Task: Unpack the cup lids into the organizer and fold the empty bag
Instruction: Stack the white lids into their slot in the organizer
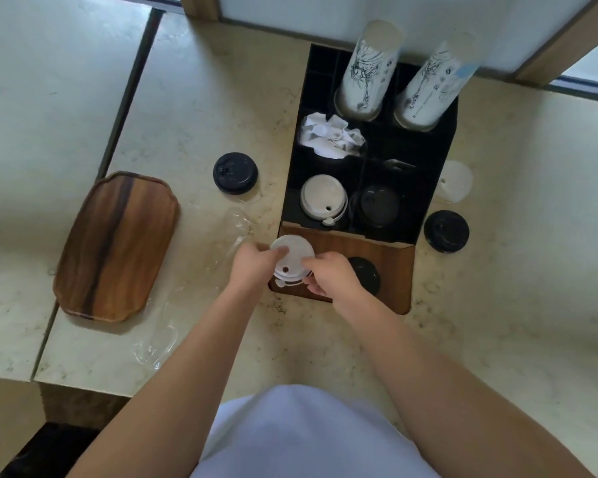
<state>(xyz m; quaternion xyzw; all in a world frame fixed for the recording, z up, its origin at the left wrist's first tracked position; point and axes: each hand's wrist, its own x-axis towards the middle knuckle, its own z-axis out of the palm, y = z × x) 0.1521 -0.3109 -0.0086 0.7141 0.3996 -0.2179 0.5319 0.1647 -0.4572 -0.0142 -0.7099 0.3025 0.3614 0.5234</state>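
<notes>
Both hands, left (252, 267) + right (328, 276), grip small stack of white round plastic lids (292, 258) at near edge of black compartmented organizer (428, 188), squaring it to drop in.

Glossy wood tray (116, 246); matt black organizer (432, 188); polished marble counter (194, 108); clear plastic bag (235, 222)

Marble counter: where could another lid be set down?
Bare marble counter lies behind the black lid, and right of the black organizer past two lids. Crowded: between wooden tray and organizer, where the clear bag lies.
</notes>
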